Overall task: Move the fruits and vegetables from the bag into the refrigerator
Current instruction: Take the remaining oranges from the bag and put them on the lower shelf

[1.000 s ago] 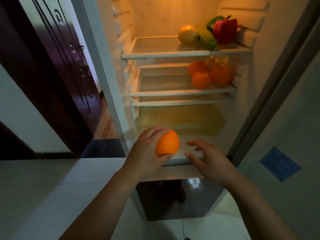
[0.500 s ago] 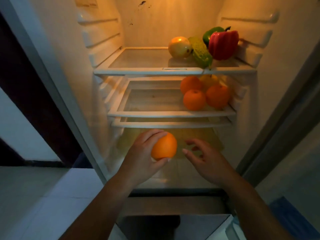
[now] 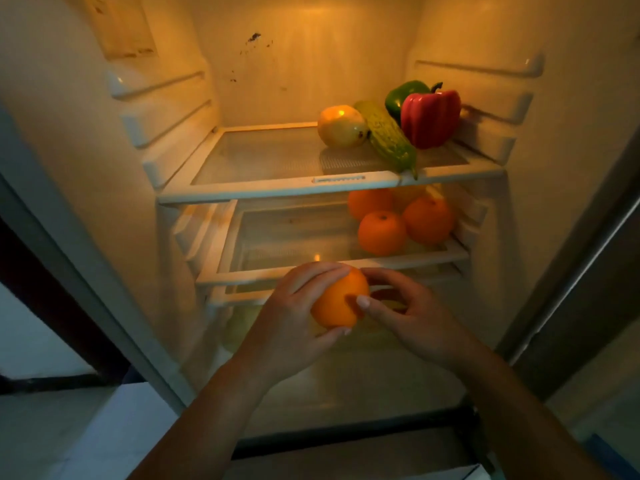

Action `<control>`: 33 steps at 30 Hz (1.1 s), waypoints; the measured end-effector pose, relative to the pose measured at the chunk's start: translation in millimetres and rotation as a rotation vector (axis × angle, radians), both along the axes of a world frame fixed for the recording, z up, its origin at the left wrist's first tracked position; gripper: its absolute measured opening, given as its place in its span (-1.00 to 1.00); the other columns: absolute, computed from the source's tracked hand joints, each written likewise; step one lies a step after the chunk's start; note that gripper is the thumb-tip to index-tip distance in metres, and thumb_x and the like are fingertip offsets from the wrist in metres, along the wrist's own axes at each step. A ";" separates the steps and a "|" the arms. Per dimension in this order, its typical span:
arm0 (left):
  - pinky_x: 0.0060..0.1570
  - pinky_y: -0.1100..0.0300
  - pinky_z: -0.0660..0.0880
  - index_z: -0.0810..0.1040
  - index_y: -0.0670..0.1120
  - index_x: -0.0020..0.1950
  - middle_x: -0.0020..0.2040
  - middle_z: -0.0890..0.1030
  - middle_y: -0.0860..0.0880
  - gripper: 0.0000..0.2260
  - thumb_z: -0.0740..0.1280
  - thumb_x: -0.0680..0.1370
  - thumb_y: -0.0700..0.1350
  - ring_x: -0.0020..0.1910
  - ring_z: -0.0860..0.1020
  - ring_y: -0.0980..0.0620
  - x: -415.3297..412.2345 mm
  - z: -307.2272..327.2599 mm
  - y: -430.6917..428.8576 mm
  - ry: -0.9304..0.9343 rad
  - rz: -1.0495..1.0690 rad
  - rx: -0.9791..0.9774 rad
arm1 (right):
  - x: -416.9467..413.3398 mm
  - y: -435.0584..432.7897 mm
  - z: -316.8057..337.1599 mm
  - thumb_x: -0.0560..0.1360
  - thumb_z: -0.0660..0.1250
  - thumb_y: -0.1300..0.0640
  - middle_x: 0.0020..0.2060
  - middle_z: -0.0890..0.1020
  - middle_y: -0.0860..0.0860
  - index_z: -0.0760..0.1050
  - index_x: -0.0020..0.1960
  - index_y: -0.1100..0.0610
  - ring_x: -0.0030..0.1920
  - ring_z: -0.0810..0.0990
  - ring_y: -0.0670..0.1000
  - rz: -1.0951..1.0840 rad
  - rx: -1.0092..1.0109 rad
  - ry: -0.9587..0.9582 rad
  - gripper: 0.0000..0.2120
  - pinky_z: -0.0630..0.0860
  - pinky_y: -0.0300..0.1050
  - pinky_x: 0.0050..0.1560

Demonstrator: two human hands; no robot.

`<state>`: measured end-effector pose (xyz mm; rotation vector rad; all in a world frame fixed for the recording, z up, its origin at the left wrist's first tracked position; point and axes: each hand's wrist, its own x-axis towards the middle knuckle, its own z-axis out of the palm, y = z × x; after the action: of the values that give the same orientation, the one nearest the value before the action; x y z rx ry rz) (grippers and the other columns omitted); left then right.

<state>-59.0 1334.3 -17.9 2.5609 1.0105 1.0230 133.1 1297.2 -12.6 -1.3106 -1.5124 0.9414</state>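
Amber light fills the open refrigerator (image 3: 311, 64), whose shelves take up most of the frame, as I hold an orange (image 3: 337, 303) at centre, in front of the lower shelf rims and not yet set down. My left hand (image 3: 291, 327) wraps it from the left, fingers curled over the top and thumb beneath. My right hand (image 3: 415, 320) meets it from the right, forefinger and thumb closed lightly on its side, the other fingers loosely curled behind.

Above and to the right, a cluster of oranges (image 3: 381, 232) sits on the middle shelf (image 3: 277, 273). Higher still, the top shelf (image 3: 277, 190) carries a yellow fruit (image 3: 341, 126), a bumpy green gourd (image 3: 388, 136), a green pepper (image 3: 401, 93) and a red pepper (image 3: 431, 117), all crowded to the right. No bag is in view.

I judge the orange firm, fairly light and smooth-skinned, and round enough to roll once released. It is best cupped around its widest part with the palm beneath, not pinched at the edge. It should be set touching the other oranges, so it cannot wander toward the bare left of the shelf.
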 end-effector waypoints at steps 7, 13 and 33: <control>0.30 0.40 0.25 0.29 0.16 0.37 0.35 0.29 0.26 -0.30 0.49 0.28 0.09 0.35 0.30 0.22 -1.0 -5.5 17.6 -0.049 -0.092 -0.069 | -6.3 9.9 -2.2 0.22 0.45 -0.11 0.12 0.54 -0.14 0.44 0.22 -0.04 0.07 0.55 -0.16 -0.078 -0.004 0.008 -0.41 0.57 -0.15 0.03; 0.01 0.43 0.41 0.32 0.22 0.34 0.30 0.35 0.26 -0.28 0.50 0.23 0.14 0.26 0.36 0.31 -9.6 -8.9 32.2 -0.264 -0.019 -0.597 | -3.9 20.4 -9.7 0.30 0.52 0.09 0.16 0.52 -0.10 0.43 0.26 0.01 0.10 0.53 -0.17 -0.179 0.045 -0.011 -0.43 0.57 -0.26 -0.04; -0.12 0.39 0.39 0.34 0.02 0.31 0.23 0.41 0.06 -0.35 0.54 0.31 -0.18 0.14 0.45 0.10 26.6 15.3 89.5 -0.386 0.081 -0.586 | 37.4 17.8 -35.4 0.35 0.48 0.21 0.11 0.55 -0.14 0.50 0.10 -0.04 0.09 0.53 -0.18 -0.238 0.043 0.098 -0.63 0.53 -0.33 -0.15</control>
<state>-32.3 1423.9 -2.5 1.7882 1.1040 1.0012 170.5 1314.9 -48.0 -1.3591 -1.2634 0.8042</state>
